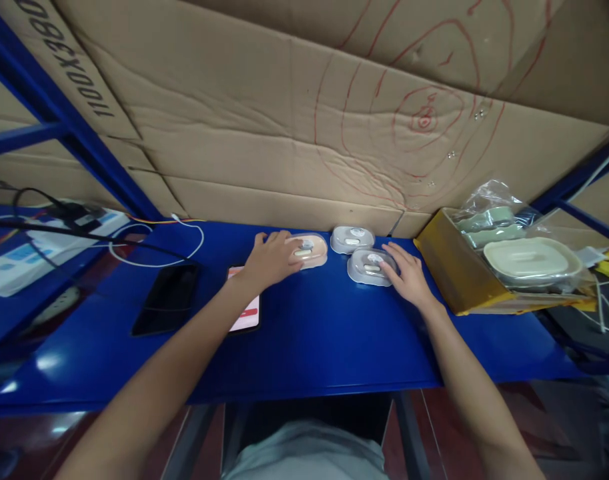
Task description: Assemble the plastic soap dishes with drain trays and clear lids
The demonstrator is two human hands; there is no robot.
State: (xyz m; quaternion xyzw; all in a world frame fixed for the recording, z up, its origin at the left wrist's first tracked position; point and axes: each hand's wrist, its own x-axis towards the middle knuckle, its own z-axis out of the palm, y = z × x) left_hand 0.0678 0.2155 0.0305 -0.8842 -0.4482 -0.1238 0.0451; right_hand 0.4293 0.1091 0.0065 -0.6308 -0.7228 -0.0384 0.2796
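Three small oval lidded boxes lie toward the back of the blue table. My left hand (pixel 274 260) has its thumb and fingers around the left end of the peach lidded box (pixel 317 252). At the right end of the front grey lidded box (pixel 365 270), my right hand (pixel 408 272) rests its thumb on the lid edge, with the other fingers reaching along the far right side. Just behind stands the other grey lidded box (pixel 341 240), which neither hand touches. All three have clear-looking lids with a pale bar on top.
A cardboard box (pixel 447 267) at the right holds a cream lidded container (pixel 531 259) and wrapped green pieces (pixel 491 227). Near my left forearm lie a lit phone (pixel 247 319) and a dark phone (pixel 167 300). Cables and a power strip (pixel 59 243) are far left. Cardboard (pixel 224 113) walls the back.
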